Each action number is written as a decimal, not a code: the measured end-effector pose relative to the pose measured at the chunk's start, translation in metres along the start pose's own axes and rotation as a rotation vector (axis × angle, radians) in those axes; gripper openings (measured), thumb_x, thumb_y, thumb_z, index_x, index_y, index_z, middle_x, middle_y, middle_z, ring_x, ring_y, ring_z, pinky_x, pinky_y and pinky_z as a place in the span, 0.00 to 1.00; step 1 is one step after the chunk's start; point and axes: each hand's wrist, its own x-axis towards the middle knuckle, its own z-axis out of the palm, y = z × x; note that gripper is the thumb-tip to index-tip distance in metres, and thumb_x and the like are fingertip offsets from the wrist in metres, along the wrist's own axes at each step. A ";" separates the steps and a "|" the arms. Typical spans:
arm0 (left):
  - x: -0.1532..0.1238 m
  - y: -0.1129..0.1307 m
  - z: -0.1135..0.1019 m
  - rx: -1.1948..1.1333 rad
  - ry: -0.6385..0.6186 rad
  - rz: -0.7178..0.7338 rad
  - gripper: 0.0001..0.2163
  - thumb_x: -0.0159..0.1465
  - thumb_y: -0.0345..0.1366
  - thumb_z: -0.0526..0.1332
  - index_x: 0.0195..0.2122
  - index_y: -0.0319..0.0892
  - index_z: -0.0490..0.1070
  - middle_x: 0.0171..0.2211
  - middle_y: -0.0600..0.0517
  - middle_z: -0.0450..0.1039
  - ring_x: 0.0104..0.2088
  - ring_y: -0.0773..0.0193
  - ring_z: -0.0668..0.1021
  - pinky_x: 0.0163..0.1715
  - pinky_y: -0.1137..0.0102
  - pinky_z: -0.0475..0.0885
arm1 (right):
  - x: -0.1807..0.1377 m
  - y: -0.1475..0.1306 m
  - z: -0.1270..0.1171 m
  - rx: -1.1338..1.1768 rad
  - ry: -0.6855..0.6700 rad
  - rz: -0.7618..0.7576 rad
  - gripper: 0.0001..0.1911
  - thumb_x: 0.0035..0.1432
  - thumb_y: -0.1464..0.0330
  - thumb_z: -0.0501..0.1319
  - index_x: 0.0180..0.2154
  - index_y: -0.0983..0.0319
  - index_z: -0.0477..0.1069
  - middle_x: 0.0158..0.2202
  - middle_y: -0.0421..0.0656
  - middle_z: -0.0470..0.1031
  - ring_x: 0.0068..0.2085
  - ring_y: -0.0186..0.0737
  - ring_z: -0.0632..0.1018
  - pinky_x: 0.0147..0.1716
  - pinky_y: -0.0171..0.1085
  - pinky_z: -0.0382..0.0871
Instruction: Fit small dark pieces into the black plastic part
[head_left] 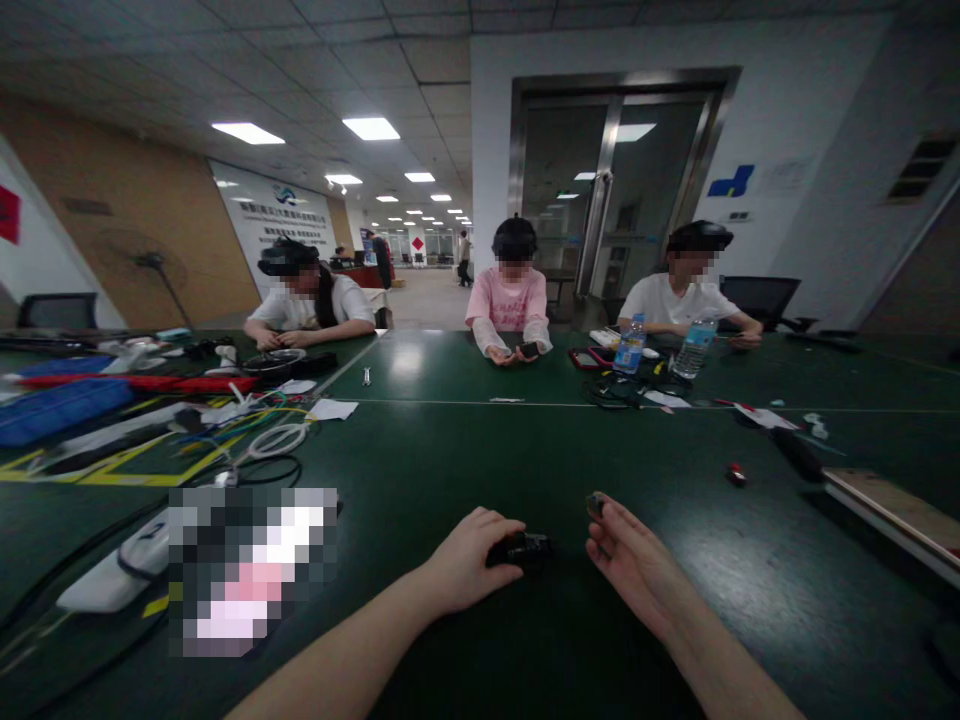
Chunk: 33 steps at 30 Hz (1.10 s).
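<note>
Left hand (469, 562): holds black object (534, 548) at its three o'clock, presumably steadying it. Right hand (636, 570): pinches small piece (595, 505) (too dark to identify), at the object's two o'clock.

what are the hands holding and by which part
The left hand grips a black object by its left end; the right hand pinches a small dark piece by its right side.

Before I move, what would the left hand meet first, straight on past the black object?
The left hand would probably meet the right hand or the small piece it pinches; depth is unclear.
</note>
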 end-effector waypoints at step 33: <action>-0.001 0.003 0.000 -0.021 0.001 0.011 0.15 0.60 0.34 0.59 0.49 0.44 0.65 0.47 0.47 0.66 0.47 0.56 0.68 0.49 0.61 0.63 | -0.005 0.021 0.009 -1.317 -0.411 -0.447 0.20 0.51 0.72 0.61 0.47 0.53 0.70 0.50 0.41 0.69 0.52 0.43 0.69 0.55 0.44 0.60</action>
